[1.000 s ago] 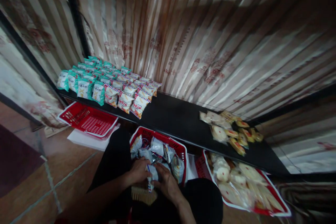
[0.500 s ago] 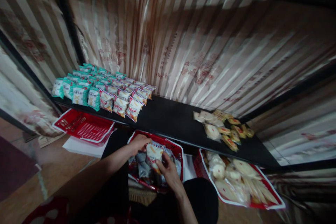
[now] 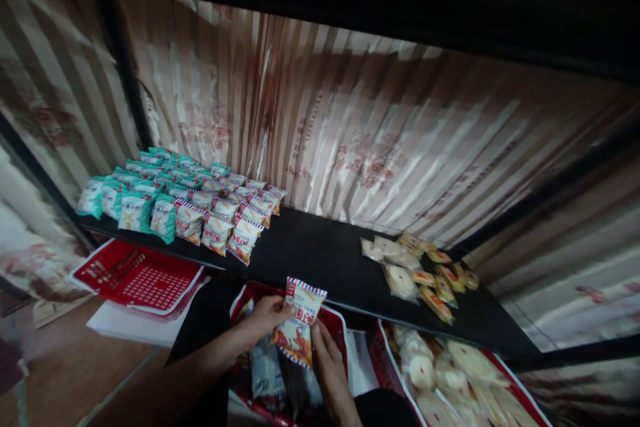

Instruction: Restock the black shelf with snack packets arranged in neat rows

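Note:
Between my two hands a white snack bag (image 3: 299,323) with striped red-and-blue edges is held up over the middle red basket (image 3: 342,332). My left hand (image 3: 267,317) pinches its left side. My right hand (image 3: 327,357) grips its right edge, thumb near the front. Under the bag, the basket holds several grey and dark packets (image 3: 267,370), partly hidden by my hands. On the black shelf (image 3: 310,240) ahead, matching white snack bags (image 3: 243,237) stand in rows beside teal snack bags (image 3: 135,211).
At the shelf's right lie flat round pastries (image 3: 401,281) and small yellow packets (image 3: 436,305). A red basket (image 3: 150,280) sits low at left, and another basket (image 3: 517,380) with bagged round breads at right. A striped curtain (image 3: 370,147) hangs behind.
The snack bag has been lifted up out of the basket toward the shelf edge, with both hands moving along. My view has tilted upward.

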A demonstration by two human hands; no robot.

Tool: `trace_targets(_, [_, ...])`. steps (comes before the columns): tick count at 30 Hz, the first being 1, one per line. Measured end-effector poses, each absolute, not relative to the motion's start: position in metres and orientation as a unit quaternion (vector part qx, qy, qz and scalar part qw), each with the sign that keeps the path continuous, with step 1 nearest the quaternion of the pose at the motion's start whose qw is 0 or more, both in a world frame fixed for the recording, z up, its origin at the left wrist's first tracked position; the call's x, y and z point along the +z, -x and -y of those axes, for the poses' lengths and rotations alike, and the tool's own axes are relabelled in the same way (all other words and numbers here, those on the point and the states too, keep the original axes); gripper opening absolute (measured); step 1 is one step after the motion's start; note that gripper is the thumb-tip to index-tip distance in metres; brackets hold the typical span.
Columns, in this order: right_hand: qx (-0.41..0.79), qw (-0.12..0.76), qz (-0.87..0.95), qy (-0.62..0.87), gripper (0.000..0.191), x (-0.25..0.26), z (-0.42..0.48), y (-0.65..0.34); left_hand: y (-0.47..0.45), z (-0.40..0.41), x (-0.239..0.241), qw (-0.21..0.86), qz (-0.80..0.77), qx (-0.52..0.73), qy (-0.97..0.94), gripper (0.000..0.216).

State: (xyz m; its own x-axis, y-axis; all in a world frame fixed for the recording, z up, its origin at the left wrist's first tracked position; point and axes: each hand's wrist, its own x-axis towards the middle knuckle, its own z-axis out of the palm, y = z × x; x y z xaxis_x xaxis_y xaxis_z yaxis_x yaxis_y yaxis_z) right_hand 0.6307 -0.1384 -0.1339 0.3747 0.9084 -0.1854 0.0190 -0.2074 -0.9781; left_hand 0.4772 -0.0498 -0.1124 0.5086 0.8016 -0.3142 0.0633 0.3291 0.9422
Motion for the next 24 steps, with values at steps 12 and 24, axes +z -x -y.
trace_targets(12, [0.466, 0.508, 0.369, 0.623, 0.055, -0.123, 0.067, -0.637, -0.492, -0.003, -0.114, 0.473, -0.511, 0.329, -0.638, 0.040])
trace_targets(24, [0.331, 0.531, 0.419, 0.658, 0.055, -0.131, -0.115, -0.679, -0.560, -0.094, -0.134, 0.217, -0.513, 0.398, -0.729, 0.044])
